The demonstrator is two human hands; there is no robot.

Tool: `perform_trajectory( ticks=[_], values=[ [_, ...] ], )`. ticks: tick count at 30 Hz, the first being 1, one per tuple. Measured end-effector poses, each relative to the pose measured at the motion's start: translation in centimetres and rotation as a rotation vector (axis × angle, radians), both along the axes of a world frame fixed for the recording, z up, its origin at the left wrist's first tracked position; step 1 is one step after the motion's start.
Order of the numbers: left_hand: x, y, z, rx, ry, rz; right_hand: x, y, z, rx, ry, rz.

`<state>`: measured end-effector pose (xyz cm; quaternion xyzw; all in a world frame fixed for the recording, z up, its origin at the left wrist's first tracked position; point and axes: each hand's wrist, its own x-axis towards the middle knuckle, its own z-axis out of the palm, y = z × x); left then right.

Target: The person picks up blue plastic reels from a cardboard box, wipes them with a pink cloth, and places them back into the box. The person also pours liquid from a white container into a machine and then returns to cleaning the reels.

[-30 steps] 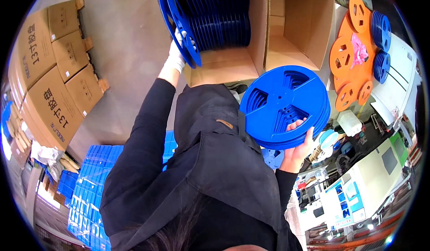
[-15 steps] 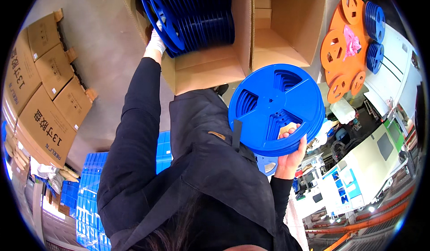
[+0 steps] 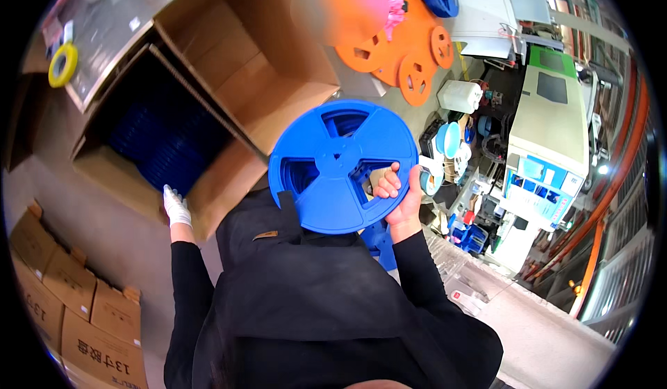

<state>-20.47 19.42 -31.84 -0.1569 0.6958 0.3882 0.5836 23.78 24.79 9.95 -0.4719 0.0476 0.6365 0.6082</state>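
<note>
My bare right hand point(image 3: 399, 198) grips a stack of blue plastic reels point(image 3: 347, 156) upright in front of my body, its fingers hooked through one of the front reel's cut-outs. In a white glove, my left hand point(image 3: 176, 206) is at the near edge of an open cardboard box point(image 3: 114, 177), fingers stretched out and no reel in it. Whether it presses on the edge is hard to see. Inside that box, in shadow, several more blue reels point(image 3: 170, 156) stand in rows.
Beside the filled box stands a second cardboard box point(image 3: 233, 62) with bare inner walls. Orange reels point(image 3: 415, 80) and a pink bundle point(image 3: 394, 15) lie beyond it. Yellow tape point(image 3: 63, 64) is at the far left. Closed cartons point(image 3: 104, 347) sit lower left; a machine point(image 3: 549, 121) stands at right.
My left hand has let go of the blue reel in the box and drawn back to the box's edge. The view has swung right; the right hand still holds its stack.
</note>
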Motion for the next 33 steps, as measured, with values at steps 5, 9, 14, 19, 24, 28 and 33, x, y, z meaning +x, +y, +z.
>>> perform_trajectory(
  ticks=[5, 9, 14, 19, 24, 28, 33],
  values=[
    [8.7, 14.0, 7.6, 0.376, 0.607, -0.430, 9.2, 2.2, 0.1, -0.019, 0.009, -0.097],
    [20.7, 25.2, 12.8, 0.722, 0.843, -0.558, 17.9, 5.9, -2.0, 0.042, 0.075, -0.145],
    [40.3, 35.8, 15.7, 1.021, 1.073, -0.943, 29.2, 11.1, -4.3, 0.121, 0.120, -0.032],
    [62.9, 48.8, 14.1, 1.229, 1.136, -1.341, 38.3, 11.4, -4.4, 0.113, 0.183, -0.060],
    [78.2, 56.6, 11.5, 0.864, 1.578, -1.561, 43.5, 10.0, -5.3, -0.011, 0.178, -0.217],
    [81.5, 59.9, 8.3, 0.667, 1.396, -1.692, 45.4, 10.3, -5.9, -0.105, 0.103, -0.302],
    [78.7, 60.9, 10.5, 1.046, 1.083, -1.330, 47.7, 11.9, -4.8, -0.044, 0.097, -0.331]
  ],
)
